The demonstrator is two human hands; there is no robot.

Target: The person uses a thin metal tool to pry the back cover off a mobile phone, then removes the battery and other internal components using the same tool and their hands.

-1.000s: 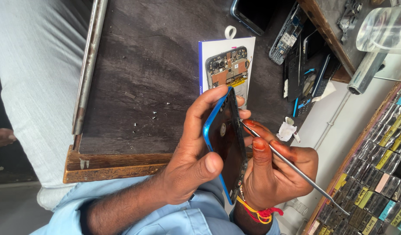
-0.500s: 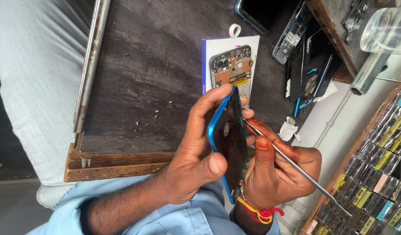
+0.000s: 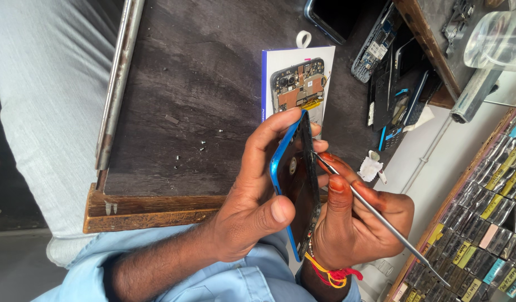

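Fingers (image 3: 269,140) grip blue phone shell (image 3: 294,184) over dark wooden bench (image 3: 213,84) (cluttered).

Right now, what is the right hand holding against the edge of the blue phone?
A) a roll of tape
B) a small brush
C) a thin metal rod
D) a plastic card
C: the right hand pinches a thin metal rod, its tip at the edge of the blue phone held by the left hand.

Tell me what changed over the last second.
Little: the view shifted slightly. The left hand still grips the blue phone shell on edge; the right hand still holds the thin metal tool, tip at the shell's inner edge. The opened phone on the table hasn't moved.
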